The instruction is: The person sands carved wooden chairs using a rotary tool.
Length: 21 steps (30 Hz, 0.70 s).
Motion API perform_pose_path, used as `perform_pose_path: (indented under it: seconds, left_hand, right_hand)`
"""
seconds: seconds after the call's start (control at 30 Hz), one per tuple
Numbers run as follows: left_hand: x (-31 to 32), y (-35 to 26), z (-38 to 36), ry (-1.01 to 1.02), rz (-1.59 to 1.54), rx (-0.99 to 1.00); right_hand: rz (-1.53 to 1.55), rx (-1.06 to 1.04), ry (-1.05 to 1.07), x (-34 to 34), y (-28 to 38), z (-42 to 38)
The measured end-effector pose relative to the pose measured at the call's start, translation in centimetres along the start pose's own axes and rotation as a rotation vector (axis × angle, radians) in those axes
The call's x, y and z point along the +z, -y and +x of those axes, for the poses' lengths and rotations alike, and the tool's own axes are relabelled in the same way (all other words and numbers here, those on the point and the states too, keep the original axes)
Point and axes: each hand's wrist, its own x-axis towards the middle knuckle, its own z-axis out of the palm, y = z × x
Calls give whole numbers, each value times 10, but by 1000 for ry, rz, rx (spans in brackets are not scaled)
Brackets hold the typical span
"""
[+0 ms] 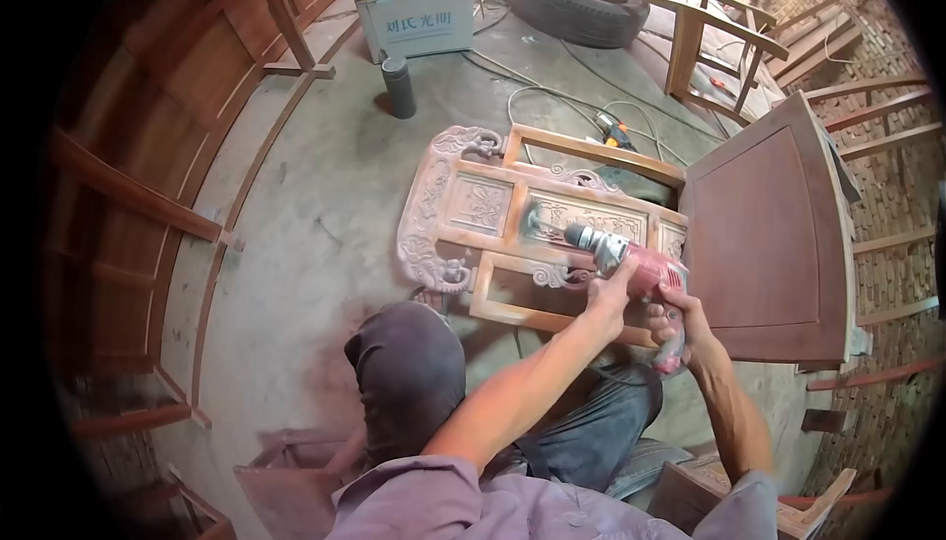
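Note:
A red power drill (650, 272) points left over a carved wooden chair back (480, 203). My left hand (612, 296) is wrapped round the front of the drill body, behind the silver chuck. Round its rear handle my right hand (688, 323) is closed. A small blurred round tool on the drill's tip is at the carved middle panel (591, 217), near its left end. The chair lies on its back part, with its flat brown seat (757, 239) standing up at the right.
A cardboard box (416, 13), a grey cylinder (398, 87) and a black tyre (576, 0) stand on the floor ahead. Cables and an orange-black tool (615, 130) lie beyond the chair. Wooden panels (128, 185) line the left; a wooden frame (687, 42) is upper right.

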Motion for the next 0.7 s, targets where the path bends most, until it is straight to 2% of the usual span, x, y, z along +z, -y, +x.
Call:
perform_pose_path:
  seconds: [0.07,0.17,0.2,0.3,0.4,0.53,0.6,0.7]
  left_hand:
    - [1,5,-9,14,-55,29]
    - [8,-6,-8,1,10,32]
    - [7,-4,-3,23,-17,98]
    - [3,3,-6,-19,-12,105]
    - [-3,9,5,-24,21,87]
    - [0,-10,10,34,40,-32]
    - [3,-6,-6,55,-14,-16]
    - [0,11,-7,102,-61,16]
  right_hand:
    - [-31,44,15,-6,7,-2]
    - [-12,-20,-20,-8,2,4]
    - [17,-35,-40,-2,1,4]
    - [-76,19,-6,-1,6,-1]
    - [-67,-11,19,0,6,2]
    - [18,-15,-22,-3,1,9]
    - [-9,52,-3,-7,7,6]
    - [-44,26,-14,-7,4,-10]
